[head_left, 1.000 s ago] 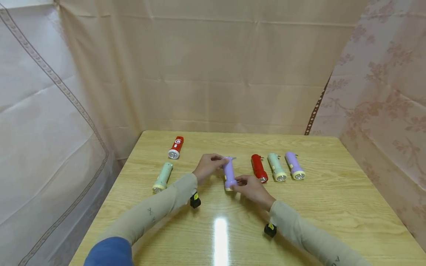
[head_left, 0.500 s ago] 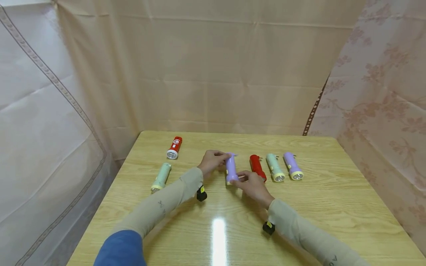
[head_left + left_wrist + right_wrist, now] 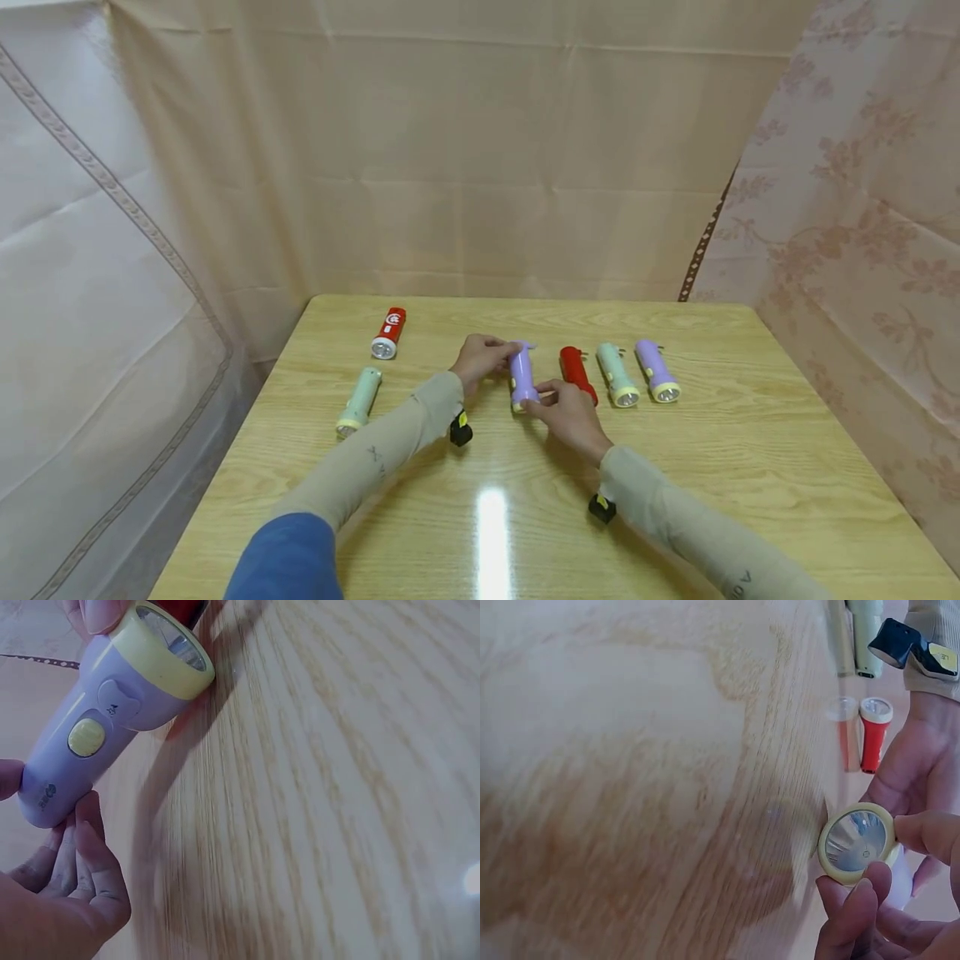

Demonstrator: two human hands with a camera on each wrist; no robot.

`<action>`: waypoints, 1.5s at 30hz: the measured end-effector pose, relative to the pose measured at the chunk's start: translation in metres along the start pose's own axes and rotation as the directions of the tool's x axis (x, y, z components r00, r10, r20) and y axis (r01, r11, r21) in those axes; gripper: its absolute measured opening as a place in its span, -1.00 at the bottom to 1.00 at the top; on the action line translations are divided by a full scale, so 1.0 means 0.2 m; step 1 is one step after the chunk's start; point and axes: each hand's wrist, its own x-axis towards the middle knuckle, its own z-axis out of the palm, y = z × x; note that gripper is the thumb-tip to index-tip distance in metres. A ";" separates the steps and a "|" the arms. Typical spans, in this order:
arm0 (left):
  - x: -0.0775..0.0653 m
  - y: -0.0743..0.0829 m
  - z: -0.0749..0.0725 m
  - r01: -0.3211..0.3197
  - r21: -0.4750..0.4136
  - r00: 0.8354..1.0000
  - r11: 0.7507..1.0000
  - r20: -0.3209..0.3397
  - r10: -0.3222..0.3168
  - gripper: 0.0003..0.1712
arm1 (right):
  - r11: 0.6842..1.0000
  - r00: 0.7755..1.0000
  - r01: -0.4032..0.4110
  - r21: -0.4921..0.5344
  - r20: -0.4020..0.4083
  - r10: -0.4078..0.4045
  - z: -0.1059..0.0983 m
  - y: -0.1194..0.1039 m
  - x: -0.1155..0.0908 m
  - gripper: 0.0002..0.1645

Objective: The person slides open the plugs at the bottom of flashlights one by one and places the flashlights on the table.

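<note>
Head view: left hand (image 3: 478,362) and right hand (image 3: 572,418) pinch opposite ends of a purple cylindrical plastic flashlight (image 3: 522,373) left of a red cylindrical plastic flashlight (image 3: 575,367), which a rightward swing could knock.

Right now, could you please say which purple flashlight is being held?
The purple flashlight between the left hand and right hand; the other purple one lies untouched, farthest right.

No legible txt; sm. marks (image 3: 47,795) on held purple torch (image 3: 105,724), 2 sleeves (image 3: 390,437); wht. emblem (image 3: 393,318) on L red torch (image 3: 388,336).
</note>
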 end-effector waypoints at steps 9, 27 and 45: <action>0.03 0.00 0.02 0.032 -0.012 0.999 0.999 -0.026 -0.032 -0.54 | 0.999 1.000 -0.001 -0.032 -0.015 0.000 -0.01 -0.02 0.01 -0.48; 0.09 0.02 0.04 0.057 0.123 0.998 0.991 0.016 -0.060 -0.57 | 0.992 0.999 0.026 -0.126 -0.023 -0.029 -0.05 -0.04 0.04 -0.54; 0.13 0.01 0.07 0.072 0.238 0.996 0.969 0.030 -0.081 -0.68 | 0.989 1.000 0.006 -0.145 -0.009 -0.007 -0.07 -0.04 0.05 -0.57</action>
